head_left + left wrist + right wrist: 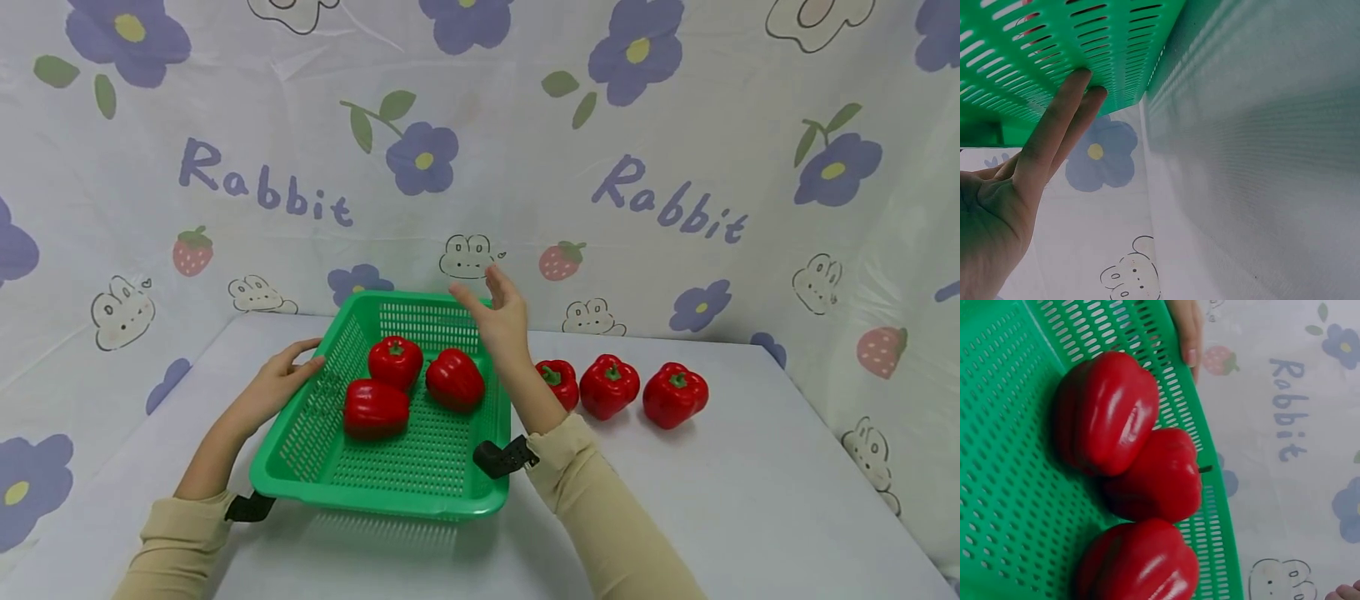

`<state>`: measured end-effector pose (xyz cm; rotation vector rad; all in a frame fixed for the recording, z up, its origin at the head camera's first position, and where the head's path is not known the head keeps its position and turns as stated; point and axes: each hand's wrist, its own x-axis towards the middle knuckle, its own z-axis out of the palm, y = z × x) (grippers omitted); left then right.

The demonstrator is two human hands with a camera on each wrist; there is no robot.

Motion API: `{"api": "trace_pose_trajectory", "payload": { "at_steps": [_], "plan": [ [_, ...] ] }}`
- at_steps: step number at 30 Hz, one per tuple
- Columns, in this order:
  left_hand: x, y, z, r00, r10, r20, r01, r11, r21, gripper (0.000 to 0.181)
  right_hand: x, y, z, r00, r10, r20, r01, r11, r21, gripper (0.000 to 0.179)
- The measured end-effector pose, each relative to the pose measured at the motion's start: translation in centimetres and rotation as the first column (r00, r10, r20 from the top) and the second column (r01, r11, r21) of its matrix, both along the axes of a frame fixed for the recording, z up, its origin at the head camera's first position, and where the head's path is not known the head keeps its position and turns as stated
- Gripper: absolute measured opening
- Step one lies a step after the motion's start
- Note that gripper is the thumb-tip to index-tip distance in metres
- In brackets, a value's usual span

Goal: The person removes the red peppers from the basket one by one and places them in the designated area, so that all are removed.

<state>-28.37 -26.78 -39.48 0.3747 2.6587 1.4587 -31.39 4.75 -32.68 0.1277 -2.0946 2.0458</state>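
Observation:
A green plastic basket [427, 471] with slotted walls holds three red bell peppers, one upright [395, 360], one on its side [377, 410] and one leaning near the right wall [454, 381]. My left hand [273, 387] is at the basket's left side, fingertips against the slotted outer wall with the fingers [1054, 131] nearly straight in the left wrist view. Over the right rim, my right hand [504, 325] is raised with fingers apart and nothing in it. In the right wrist view, only a bit of its fingertips [1344, 594] shows at the lower corner.
To the right of the basket, three more red bell peppers stand in a row: one partly behind the right forearm [558, 385], one in the middle [609, 387], one at the end [675, 395]. They are on a white table [750, 500]. A printed curtain [480, 167] hangs behind.

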Motion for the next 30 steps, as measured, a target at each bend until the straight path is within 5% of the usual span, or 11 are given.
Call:
{"api": "trace_pose_trajectory", "payload": {
  "at_steps": [6,11,30],
  "plan": [
    [0.0,0.1,0.0,1.0,0.017,-0.024,-0.018,0.999,-0.047,0.063,-0.5,-1.1,-0.9,0.999,-0.034,0.029,0.032,0.997,0.076,0.083],
    [-0.2,0.0,-0.1,1.0,0.004,0.001,-0.004,1.0,0.0,0.063,-0.9,-1.7,-1.6,0.993,-0.039,0.109,0.026,0.992,0.126,0.087],
    [-0.2,-0.3,-0.2,1.0,0.001,0.023,-0.002,1.0,0.018,0.064,-1.4,-2.3,-3.3,0.923,-0.065,0.379,-0.083,0.929,0.361,0.091]
  ]
}}
